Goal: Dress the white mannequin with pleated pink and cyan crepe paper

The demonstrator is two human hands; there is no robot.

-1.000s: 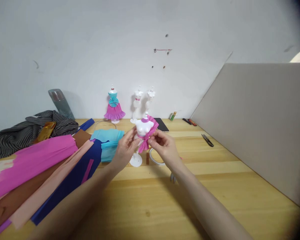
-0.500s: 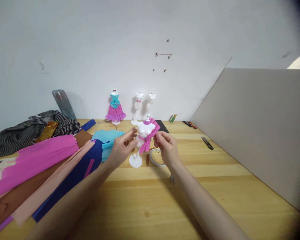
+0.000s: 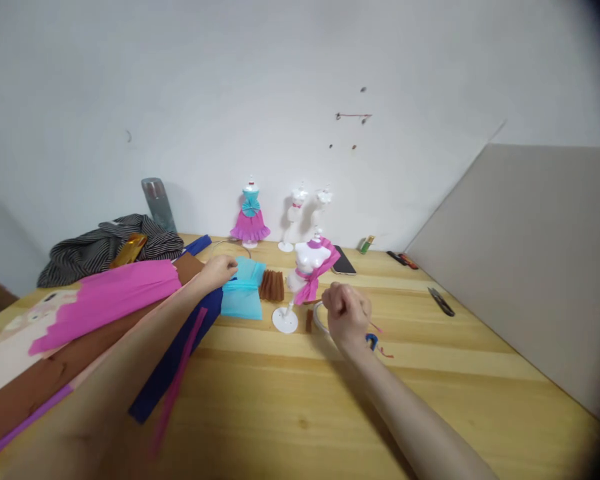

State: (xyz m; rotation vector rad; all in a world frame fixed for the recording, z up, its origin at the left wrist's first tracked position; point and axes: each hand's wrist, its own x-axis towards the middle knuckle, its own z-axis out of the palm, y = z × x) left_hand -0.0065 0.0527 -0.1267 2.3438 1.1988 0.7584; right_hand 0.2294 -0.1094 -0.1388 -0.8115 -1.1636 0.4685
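Note:
A small white dress-form mannequin point(image 3: 313, 255) stands on a round base in the middle of the table. It has a purple neck band and a pink crepe-paper sash point(image 3: 325, 270) across its body. My right hand point(image 3: 347, 310) is closed in a fist just right of the mannequin, apart from it; what it holds, if anything, is hidden. My left hand point(image 3: 221, 270) is closed over the light blue crepe paper point(image 3: 243, 303), its fingertips turned from view. Between left hand and mannequin lies pleated brown paper point(image 3: 272, 286). A white ring point(image 3: 321, 320) sits partly behind my right hand.
Pink point(image 3: 125, 293), brown and dark blue sheets cover the left side, with a striped cloth point(image 3: 105, 247) and a bottle point(image 3: 159, 203) behind. A dressed mannequin point(image 3: 251, 217) and two white ones stand along the wall. Black snips point(image 3: 441, 302) and a phone point(image 3: 344, 261) lie rightward.
Both hands have moved away from the mannequin: my left back to the blue paper, my right slightly down and into a fist. The view has shifted left, baring the pleated brown paper.

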